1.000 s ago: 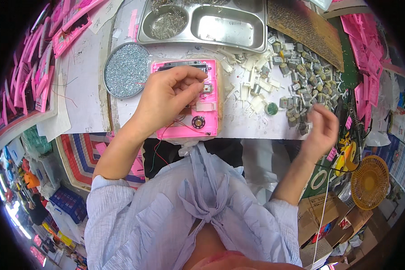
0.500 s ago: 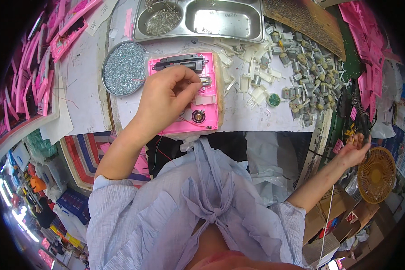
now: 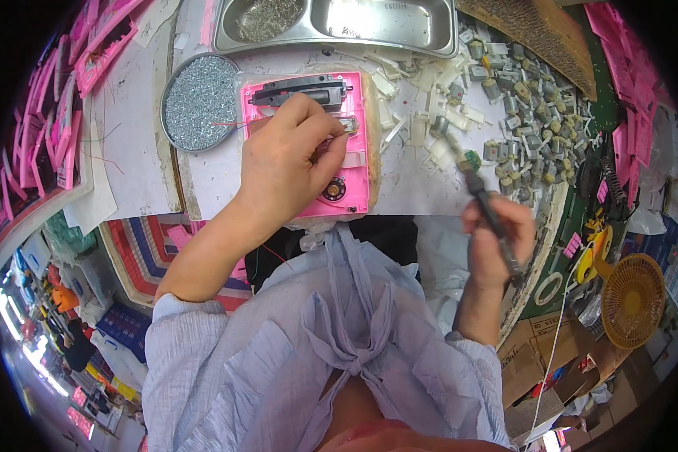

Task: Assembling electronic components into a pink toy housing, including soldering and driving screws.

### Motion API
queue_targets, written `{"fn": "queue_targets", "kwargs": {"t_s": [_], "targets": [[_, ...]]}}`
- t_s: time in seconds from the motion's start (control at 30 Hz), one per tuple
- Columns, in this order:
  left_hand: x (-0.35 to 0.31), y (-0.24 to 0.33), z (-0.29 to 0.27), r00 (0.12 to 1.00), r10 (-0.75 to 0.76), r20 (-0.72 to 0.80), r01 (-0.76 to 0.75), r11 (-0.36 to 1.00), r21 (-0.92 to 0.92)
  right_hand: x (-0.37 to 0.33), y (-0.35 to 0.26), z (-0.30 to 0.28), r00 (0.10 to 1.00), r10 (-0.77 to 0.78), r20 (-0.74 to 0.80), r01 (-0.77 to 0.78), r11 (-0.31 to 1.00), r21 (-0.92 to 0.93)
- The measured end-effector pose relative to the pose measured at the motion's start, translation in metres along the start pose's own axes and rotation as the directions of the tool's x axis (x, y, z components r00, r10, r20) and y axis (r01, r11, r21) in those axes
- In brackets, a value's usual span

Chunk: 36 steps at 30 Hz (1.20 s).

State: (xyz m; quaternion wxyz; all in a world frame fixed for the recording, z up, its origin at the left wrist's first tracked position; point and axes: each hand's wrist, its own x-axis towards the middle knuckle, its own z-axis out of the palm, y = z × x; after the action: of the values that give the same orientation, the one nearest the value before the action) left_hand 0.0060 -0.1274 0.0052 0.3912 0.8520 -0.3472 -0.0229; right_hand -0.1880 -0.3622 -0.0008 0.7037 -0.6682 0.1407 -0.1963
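A pink plastic casing [image 3: 360, 188] lies on a wrapped pad at the table's front edge. It holds a black part [image 3: 297, 89] along its far side and a round black piece [image 3: 334, 188] near its front. My left hand [image 3: 290, 154] is over the casing, thumb and forefinger closed in a pinch on a small silvery metal part [image 3: 349, 124]. Thin red wires trail from beneath it. My right hand [image 3: 497, 237] grips a dark, pen-shaped soldering iron [image 3: 491, 218], blurred by motion, its tip pointing far left over the white and grey parts.
A round tin of screws [image 3: 200, 105] stands left of the casing. Behind is a steel compartment tray [image 3: 339, 47]. Small grey motors [image 3: 535, 113] and white plastic parts [image 3: 414, 124] lie heaped at right. Pink casings [image 3: 45, 135] are stacked at far left; a brown basket [image 3: 633, 301] hangs right.
My right hand has come from the far right side to the table's front edge, bringing the soldering iron. My left hand keeps its pinch at the casing. The whole view has shifted slightly.
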Motion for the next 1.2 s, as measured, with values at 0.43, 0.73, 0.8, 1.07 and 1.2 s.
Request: {"fn": "queue_targets", "kwargs": {"t_s": [0.43, 0.73, 0.8, 1.07, 1.2], "targets": [[0.0, -0.003, 0.008, 0.999, -0.014, -0.048, 0.016, 0.999, 0.038, 0.028, 0.015, 0.043, 0.938, -0.242, 0.249, 0.295, 0.933, -0.205], [-0.001, -0.004, 0.007, 0.999, -0.008, -0.043, 0.01, 0.999, 0.041, 0.029, 0.018, 0.045, 0.942, -0.233, 0.243, 0.285, 0.936, -0.208], [-0.001, -0.003, 0.007, 0.999, -0.011, -0.042, 0.012, 0.999, 0.037, 0.03, 0.017, 0.046, 0.939, -0.236, 0.249, 0.291, 0.933, -0.213], [-0.001, -0.003, 0.007, 0.999, 0.002, -0.049, 0.0, 0.999, 0.044, 0.031, 0.018, 0.049, 0.934, -0.249, 0.258, 0.309, 0.924, -0.226], [-0.001, -0.004, 0.007, 0.999, 0.011, -0.049, -0.008, 0.999, 0.053, 0.032, 0.017, 0.051, 0.916, -0.292, 0.276, 0.36, 0.902, -0.24]]}}
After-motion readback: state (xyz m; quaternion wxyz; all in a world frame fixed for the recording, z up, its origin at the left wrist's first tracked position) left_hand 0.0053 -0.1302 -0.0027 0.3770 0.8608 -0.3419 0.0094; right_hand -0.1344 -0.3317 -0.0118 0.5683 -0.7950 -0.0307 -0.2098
